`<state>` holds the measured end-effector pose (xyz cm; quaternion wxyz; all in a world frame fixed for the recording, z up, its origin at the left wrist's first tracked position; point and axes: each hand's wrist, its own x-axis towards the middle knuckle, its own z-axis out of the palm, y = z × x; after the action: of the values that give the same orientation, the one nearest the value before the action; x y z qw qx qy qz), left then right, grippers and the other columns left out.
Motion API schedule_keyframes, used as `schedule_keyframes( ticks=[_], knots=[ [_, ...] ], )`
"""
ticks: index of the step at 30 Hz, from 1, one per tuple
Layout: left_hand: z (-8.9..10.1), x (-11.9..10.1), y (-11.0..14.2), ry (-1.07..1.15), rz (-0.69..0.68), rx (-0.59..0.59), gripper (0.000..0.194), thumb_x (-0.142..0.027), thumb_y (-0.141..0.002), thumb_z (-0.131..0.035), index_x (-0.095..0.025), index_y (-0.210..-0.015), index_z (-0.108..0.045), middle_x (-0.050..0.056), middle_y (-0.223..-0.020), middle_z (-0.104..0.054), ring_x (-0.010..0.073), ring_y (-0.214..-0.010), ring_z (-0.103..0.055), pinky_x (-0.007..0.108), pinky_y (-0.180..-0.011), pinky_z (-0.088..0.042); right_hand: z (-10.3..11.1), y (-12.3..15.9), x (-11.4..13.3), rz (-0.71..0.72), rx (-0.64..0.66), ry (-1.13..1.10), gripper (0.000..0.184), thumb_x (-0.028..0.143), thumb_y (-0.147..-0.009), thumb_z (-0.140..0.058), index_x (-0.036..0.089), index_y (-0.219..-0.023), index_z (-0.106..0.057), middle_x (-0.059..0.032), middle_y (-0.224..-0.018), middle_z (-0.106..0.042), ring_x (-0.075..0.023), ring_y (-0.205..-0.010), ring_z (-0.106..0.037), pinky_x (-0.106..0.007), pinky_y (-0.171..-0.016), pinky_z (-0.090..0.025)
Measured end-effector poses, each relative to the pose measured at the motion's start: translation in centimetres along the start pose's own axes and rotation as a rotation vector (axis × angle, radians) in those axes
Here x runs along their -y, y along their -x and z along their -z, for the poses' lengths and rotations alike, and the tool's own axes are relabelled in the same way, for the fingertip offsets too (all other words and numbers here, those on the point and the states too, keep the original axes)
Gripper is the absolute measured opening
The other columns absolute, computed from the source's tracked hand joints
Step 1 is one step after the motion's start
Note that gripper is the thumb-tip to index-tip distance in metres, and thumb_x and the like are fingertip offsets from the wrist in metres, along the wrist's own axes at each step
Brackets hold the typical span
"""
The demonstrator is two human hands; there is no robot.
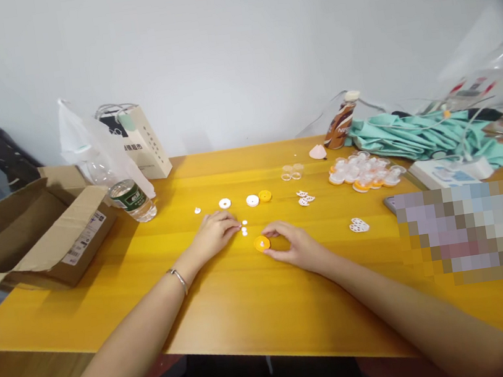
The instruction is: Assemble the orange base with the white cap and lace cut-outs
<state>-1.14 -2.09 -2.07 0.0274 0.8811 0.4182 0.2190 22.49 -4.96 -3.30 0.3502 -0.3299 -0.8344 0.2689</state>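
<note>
In the head view, my right hand (296,246) grips a round orange plastic disc (260,247) between thumb and fingers, near the middle of the table. A small pale piece sits at the disc's centre. My left hand (213,234) rests on the table to its left, fingers drawn together. Its fingertips are beside a few small white discs (245,231); whatever they pinch is too small to make out. Beyond the hands lie a white disc with a hole (224,203), another white disc (252,201), an orange disc (265,196) and a small white piece (197,210).
Right of the hands are white cut-outs (304,201), a spotted white piece (358,224), clear rings (296,175) and clustered clear-topped pieces (364,172). A cardboard box (83,227), water bottle (134,202) and paper bag (152,146) stand left. A brown drink bottle (340,123) leans back right.
</note>
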Motion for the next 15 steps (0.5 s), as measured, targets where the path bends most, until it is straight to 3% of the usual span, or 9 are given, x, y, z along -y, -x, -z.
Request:
schedule_keyframes(
  ticks=[4,10,15],
  knots=[
    [0.0,-0.3,-0.2,-0.078,0.005,0.002,0.019,-0.027,-0.087,-0.048,-0.019,-0.086,-0.065,0.005,-0.087,-0.064,0.0169,-0.085,-0.056,0.030,-0.074,-0.037,0.0,-0.2,0.0,-0.001,0.040,0.067,0.029,0.026,-0.074,-0.062,0.020,-0.102,-0.056,-0.0071,-0.097,-0.058,-0.0192,-0.091,-0.058,-0.035,-0.084,-0.047],
    [1.1,-0.7,-0.5,-0.329,-0.132,0.090,0.028,-0.025,-0.090,-0.039,-0.016,-0.081,-0.064,0.006,-0.078,-0.062,0.0168,-0.076,-0.055,0.031,-0.069,-0.032,0.0,-0.2,0.1,0.002,0.058,0.084,0.024,0.025,-0.075,-0.061,0.021,-0.098,-0.059,-0.0065,-0.096,-0.056,-0.0187,-0.090,-0.058,-0.034,-0.084,-0.047],
    [2.1,-0.5,-0.4,-0.371,-0.186,0.147,0.030,-0.024,-0.090,-0.038,-0.014,-0.076,-0.063,0.006,-0.073,-0.060,0.0163,-0.072,-0.053,0.030,-0.066,-0.032,0.2,-0.2,0.2,0.002,0.073,0.073,0.022,0.024,-0.074,-0.062,0.022,-0.096,-0.060,-0.0057,-0.095,-0.057,-0.0192,-0.090,-0.058,-0.034,-0.083,-0.048]
  ],
)
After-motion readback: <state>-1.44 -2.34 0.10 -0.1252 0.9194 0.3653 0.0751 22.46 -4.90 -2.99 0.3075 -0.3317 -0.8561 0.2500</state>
